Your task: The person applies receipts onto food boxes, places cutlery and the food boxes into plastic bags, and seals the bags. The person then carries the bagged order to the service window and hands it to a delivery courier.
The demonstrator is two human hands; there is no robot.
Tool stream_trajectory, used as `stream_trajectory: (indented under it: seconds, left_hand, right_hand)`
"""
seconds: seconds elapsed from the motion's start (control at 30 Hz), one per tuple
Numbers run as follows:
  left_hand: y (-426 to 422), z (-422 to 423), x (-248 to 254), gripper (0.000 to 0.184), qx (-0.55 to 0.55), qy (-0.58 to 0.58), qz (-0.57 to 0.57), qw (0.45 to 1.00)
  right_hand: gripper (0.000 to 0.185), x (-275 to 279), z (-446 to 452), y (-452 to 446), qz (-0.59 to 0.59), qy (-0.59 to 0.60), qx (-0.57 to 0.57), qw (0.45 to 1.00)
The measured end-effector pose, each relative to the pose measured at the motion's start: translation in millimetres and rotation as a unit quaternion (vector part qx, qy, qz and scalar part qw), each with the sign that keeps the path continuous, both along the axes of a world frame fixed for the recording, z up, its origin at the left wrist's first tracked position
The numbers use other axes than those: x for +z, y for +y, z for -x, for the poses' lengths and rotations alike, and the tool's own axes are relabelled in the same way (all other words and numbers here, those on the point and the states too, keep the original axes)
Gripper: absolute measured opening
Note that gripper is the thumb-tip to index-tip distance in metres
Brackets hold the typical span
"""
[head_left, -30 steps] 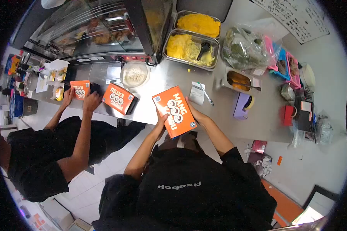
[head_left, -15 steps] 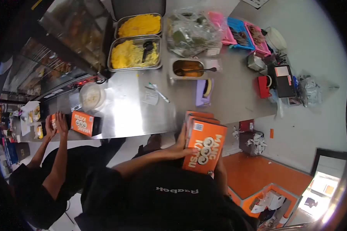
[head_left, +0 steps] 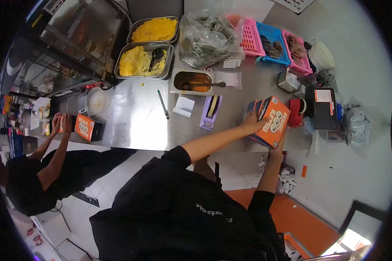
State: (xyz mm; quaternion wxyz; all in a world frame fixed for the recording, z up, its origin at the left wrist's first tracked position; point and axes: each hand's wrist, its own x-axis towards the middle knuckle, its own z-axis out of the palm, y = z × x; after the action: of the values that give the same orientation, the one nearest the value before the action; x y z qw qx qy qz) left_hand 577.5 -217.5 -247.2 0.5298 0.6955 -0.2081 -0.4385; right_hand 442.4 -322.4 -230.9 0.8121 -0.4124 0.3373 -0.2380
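Several orange printed boxes (head_left: pixel 275 123) are held together in a stack over the right part of the steel counter. My left hand (head_left: pixel 251 123) grips the stack from its left side, fingers against the front box. At the lower right edge of the boxes is my right hand (head_left: pixel 278 148), its fingers partly hidden behind them. A red tape dispenser (head_left: pixel 296 114) stands just right of the stack. To the left are a purple tape dispenser (head_left: pixel 211 112), a white paper slip (head_left: pixel 184 106) and a green pen (head_left: pixel 163 104).
Metal trays of yellow food (head_left: pixel 155 29) and a sauce pan with a ladle (head_left: pixel 191 81) line the counter (head_left: pixel 139 126). Behind are a plastic bag (head_left: pixel 209 39) and coloured baskets (head_left: pixel 272 43). At left, a co-worker (head_left: pixel 52 169) handles a box beside another orange box (head_left: pixel 86 127).
The view has turned right. My hands carried the boxes from the counter's middle to its right part, near the red dispenser. More boxes now show behind the front one.
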Motion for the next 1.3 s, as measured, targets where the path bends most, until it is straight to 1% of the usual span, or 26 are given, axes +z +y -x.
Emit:
stream_trajectory:
  seconds: [0.03, 0.1, 0.13, 0.17, 0.2, 0.23, 0.27, 0.3, 0.33, 0.37, 0.4, 0.47, 0.57, 0.67, 0.7, 0.77, 0.8, 0.83, 0.87, 0.9, 0.97, 1.07, 1.17, 1.2, 1.27, 1.3]
  left_hand:
    - [6.1, -1.0, 19.3, 0.073, 0.030, -0.105, 0.071, 0.991]
    - [47.0, -3.2, 65.5, 0.048, 0.082, -0.309, 0.205, 0.925]
    - [72.4, -9.0, 77.8, 0.032, 0.107, -0.394, 0.231, 0.883]
    - [107.5, -15.8, 78.4, 0.034, 0.119, -0.421, 0.235, 0.868]
    - [137.1, -21.8, 47.8, 0.035, 0.189, -0.496, 0.229, 0.816]
    - [171.7, -35.7, 22.5, 0.034, 0.200, -0.519, 0.214, 0.803]
    - [204.5, -50.4, 8.8, 0.034, 0.213, -0.515, 0.152, 0.816]
    - [233.3, -69.0, 15.6, 0.035, 0.152, -0.574, 0.029, 0.804]
    - [249.2, -85.3, 15.6, 0.041, 0.092, -0.606, -0.016, 0.790]
    - [257.8, -98.3, 12.4, 0.048, 0.034, -0.635, -0.060, 0.770]
    - [261.0, -106.3, 7.4, 0.047, -0.003, -0.655, -0.072, 0.752]
    - [263.3, -119.2, -6.6, 0.046, -0.070, -0.693, -0.096, 0.711]
    - [261.3, -129.3, -30.7, 0.037, -0.177, -0.661, -0.191, 0.703]
    - [270.1, -128.1, -41.0, 0.037, -0.211, -0.568, -0.312, 0.731]
    - [277.8, -122.6, -41.6, 0.037, -0.135, -0.536, -0.255, 0.793]
    - [300.3, -106.4, -43.2, 0.037, 0.022, -0.447, -0.133, 0.885]
    - [311.1, -98.8, -47.9, 0.037, 0.113, -0.301, -0.088, 0.943]
    - [323.2, -87.5, -55.2, 0.038, 0.199, -0.142, -0.042, 0.969]
    - [334.4, -72.7, -63.0, 0.040, 0.279, 0.024, 0.001, 0.960]
    - [340.7, -57.8, -54.2, 0.042, 0.300, 0.079, 0.014, 0.951]
    - [342.4, -35.8, -3.9, 0.048, 0.341, 0.186, 0.042, 0.921]
    - [327.0, -17.5, 51.2, 0.058, 0.290, 0.248, 0.137, 0.914]
    - [297.7, -20.7, 62.3, 0.052, 0.183, 0.223, 0.124, 0.950]
    - [277.3, -20.1, 84.8, 0.043, 0.172, 0.222, 0.088, 0.956]
    - [230.5, -13.7, 112.2, 0.043, 0.156, 0.156, 0.146, 0.964]
    - [205.3, -9.5, 119.4, 0.043, 0.144, 0.123, 0.174, 0.966]
  right_hand:
    - [0.068, -1.9, -0.7, -9.9, 0.044, 0.012, -0.019, 0.999]
    - [0.059, -11.5, -2.3, -22.5, 0.130, 0.036, -0.062, 0.989]
    - [0.048, 11.1, -13.6, -1.7, 0.328, 0.231, -0.240, 0.884]
    - [0.048, 32.8, -20.1, 19.6, 0.414, 0.216, -0.300, 0.832]
    - [0.048, 52.6, -23.9, 39.8, 0.495, 0.198, -0.358, 0.767]
    - [0.048, 61.3, -27.1, 59.3, 0.569, 0.177, -0.412, 0.689]
    - [0.041, 52.0, -29.3, 78.3, 0.541, 0.142, -0.326, 0.762]
    - [0.035, 39.3, -32.7, 99.6, 0.506, 0.104, -0.237, 0.823]
    - [0.032, 36.5, -45.6, 127.3, 0.487, 0.152, -0.109, 0.853]
    - [0.028, 32.8, -60.0, 150.5, 0.459, 0.195, 0.023, 0.866]
    - [0.026, -6.6, -68.9, 163.5, 0.391, 0.188, 0.129, 0.891]
    - [0.029, -73.9, -91.3, 187.1, 0.393, 0.219, 0.166, 0.877]
    - [0.027, -59.1, -117.3, 198.8, 0.173, 0.232, 0.190, 0.938]
    - [0.020, -46.6, -120.5, 198.8, 0.019, 0.229, 0.174, 0.958]
    - [0.020, -50.0, -113.8, 204.4, 0.113, 0.175, 0.132, 0.969]
    - [0.019, -67.7, -92.9, 223.1, 0.296, 0.062, 0.044, 0.952]
    - [0.018, -77.1, -85.7, 229.0, 0.295, 0.060, 0.044, 0.953]
    - [0.018, -85.3, -76.5, 235.8, 0.292, 0.061, 0.045, 0.953]
    - [0.018, -94.0, -67.1, 241.4, 0.287, 0.064, 0.047, 0.955]
    - [0.017, -91.5, -65.6, 241.6, 0.165, 0.090, 0.066, 0.980]
    - [0.018, -80.1, -71.4, 234.4, -0.083, 0.133, 0.102, 0.982]
    - [0.020, -120.6, -75.2, 236.7, -0.252, 0.118, 0.283, 0.918]
    - [0.022, -63.6, -62.0, 232.0, 0.007, 0.207, 0.395, 0.895]
    - [0.027, -53.1, -52.6, 215.2, 0.055, 0.206, 0.384, 0.898]
    - [0.040, -3.9, -34.4, 180.1, -0.037, 0.082, 0.201, 0.975]
    - [0.049, 38.5, -31.0, 160.2, -0.048, 0.023, 0.165, 0.985]
